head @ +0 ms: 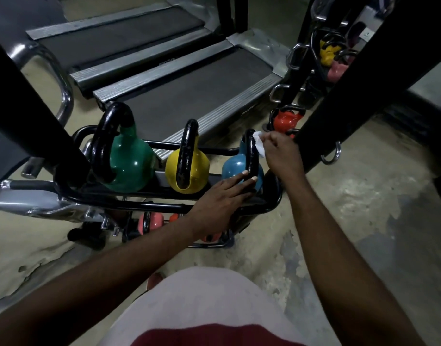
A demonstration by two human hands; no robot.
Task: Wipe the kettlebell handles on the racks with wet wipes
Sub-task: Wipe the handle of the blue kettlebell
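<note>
Two hands: left hand [222, 203], right hand [280, 153], both bare. Short trimmed nails show on left fingers [235, 179]. Forearms [114, 270] bare from wrists back to frame edge. Below and behind hands: dark red shirt [214, 335], curved hem along bottom edge. Just past it, nearer hands: pale grey garment [202, 300] over leg, smooth cloth, rounded outline. Under left forearm, beside grey cloth: small pinkish-red shape [154, 280], foot or footwear, cannot tell.

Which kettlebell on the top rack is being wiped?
The blue kettlebell, rightmost: the right hand holds a wet wipe against its handle, the left hand rests on it. The green kettlebell and yellow kettlebell are untouched.
</note>
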